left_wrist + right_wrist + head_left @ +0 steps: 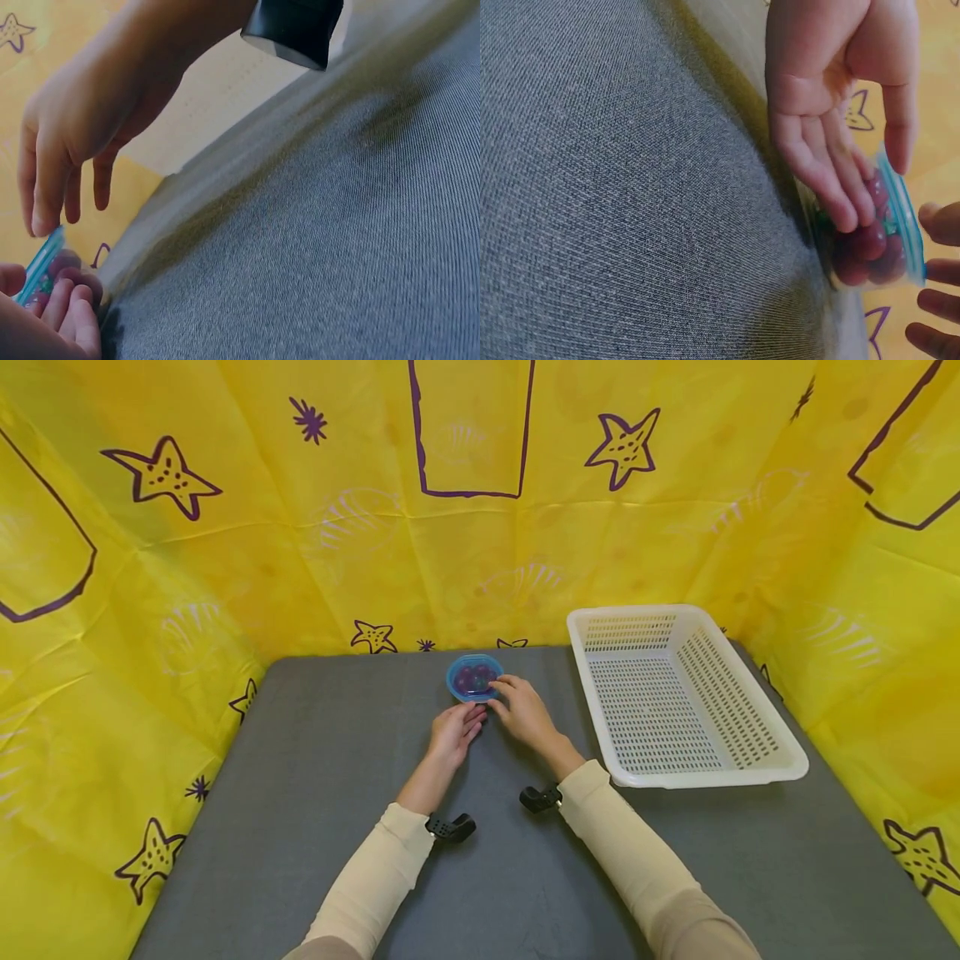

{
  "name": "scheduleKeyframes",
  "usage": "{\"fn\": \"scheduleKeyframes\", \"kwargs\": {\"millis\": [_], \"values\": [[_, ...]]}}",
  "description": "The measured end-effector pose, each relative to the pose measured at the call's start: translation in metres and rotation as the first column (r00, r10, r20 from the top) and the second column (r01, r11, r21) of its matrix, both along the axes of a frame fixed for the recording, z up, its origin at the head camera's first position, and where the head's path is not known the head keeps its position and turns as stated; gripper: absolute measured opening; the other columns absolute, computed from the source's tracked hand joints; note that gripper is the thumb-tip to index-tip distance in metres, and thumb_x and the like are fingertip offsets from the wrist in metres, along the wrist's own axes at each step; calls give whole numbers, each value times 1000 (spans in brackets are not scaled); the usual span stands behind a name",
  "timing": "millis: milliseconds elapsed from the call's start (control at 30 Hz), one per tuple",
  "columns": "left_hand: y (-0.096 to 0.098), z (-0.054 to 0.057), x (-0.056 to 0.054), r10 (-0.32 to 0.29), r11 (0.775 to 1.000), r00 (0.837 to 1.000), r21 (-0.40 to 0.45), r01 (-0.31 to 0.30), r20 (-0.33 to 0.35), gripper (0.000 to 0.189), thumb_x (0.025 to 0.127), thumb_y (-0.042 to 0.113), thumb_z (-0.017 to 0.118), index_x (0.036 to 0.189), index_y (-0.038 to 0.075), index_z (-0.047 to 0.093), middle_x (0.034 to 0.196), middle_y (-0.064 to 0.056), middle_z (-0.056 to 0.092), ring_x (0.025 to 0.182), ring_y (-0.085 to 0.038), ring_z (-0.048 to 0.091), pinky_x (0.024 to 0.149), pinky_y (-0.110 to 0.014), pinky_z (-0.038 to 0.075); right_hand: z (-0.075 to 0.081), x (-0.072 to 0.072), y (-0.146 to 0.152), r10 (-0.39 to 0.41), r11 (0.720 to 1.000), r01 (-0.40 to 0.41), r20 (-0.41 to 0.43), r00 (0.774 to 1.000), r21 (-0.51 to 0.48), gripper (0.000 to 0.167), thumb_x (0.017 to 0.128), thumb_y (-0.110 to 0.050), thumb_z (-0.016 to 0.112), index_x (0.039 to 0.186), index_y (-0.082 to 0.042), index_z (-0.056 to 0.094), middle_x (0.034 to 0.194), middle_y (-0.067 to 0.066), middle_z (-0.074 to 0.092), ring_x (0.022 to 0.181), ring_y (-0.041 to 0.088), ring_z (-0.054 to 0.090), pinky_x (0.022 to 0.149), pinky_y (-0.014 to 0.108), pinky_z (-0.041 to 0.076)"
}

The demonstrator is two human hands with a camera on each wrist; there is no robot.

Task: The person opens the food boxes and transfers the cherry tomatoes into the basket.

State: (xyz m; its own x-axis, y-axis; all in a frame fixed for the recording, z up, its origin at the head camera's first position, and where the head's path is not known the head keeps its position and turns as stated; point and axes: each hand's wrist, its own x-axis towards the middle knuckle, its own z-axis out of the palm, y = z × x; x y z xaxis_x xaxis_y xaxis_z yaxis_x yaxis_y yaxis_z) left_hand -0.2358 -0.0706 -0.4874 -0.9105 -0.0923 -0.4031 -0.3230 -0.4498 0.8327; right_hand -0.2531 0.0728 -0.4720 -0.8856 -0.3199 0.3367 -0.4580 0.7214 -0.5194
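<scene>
A small clear tub with a blue rim stands near the table's back edge. Dark red grapes fill it, with bits of green among them. My left hand holds the tub from the front; in the right wrist view its fingers lie along the tub's side and the thumb is close to the rim. From the right, my right hand reaches in with extended fingers. One of its fingertips meets the rim's edge in the left wrist view, the others hanging loosely apart.
A white perforated plastic basket stands on the right of the grey table. A yellow cloth with starfish drawings rises behind the table and along both sides. Black bands sit on both wrists.
</scene>
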Motion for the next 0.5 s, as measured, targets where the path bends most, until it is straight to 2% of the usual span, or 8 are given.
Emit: {"fn": "scheduleKeyframes", "kwargs": {"millis": [67, 167, 300, 500], "values": [[2, 0, -1, 20, 1000, 1000, 2, -20, 5, 23, 98, 12, 55, 115, -2, 58, 106, -12, 73, 120, -31, 61, 99, -36, 47, -1, -2, -1, 3, 1000, -3, -25, 1000, 7, 26, 92, -15, 67, 114, -2, 69, 125, 17, 62, 118, 35, 56, 104, 47, 43], [4, 1, -2, 45, 999, 999, -1, -45, 3, 18, 97, 12, 56, 110, -1, 60, 94, -5, 74, 105, -23, 69, 92, -31, 51, -1, -4, -1, 12, 1000, -11, -70, 997, 27, 20, 90, -12, 69, 106, -1, 71, 119, 16, 65, 113, 34, 58, 102, 45, 45], [5, 2, -4, 75, 997, 997, 12, -75, -4, 14, 97, 10, 56, 104, -1, 61, 84, -1, 73, 82, -10, 71, 81, -26, 53, -1, -5, -1, 38, 995, -27, -115, 993, 93, 20, 89, -11, 69, 107, -3, 72, 116, 14, 67, 113, 32, 58, 102, 43, 45], [3, 2, -5, 100, 995, 995, 9, -100, 0, 11, 96, 7, 54, 103, -1, 58, 78, 0, 72, 72, -7, 70, 79, -25, 53, -3, -7, -2, 118, 978, -73, -222, 968, 197, 19, 89, -11, 68, 107, -5, 73, 112, 11, 71, 110, 30, 60, 101, 42, 46]]}}
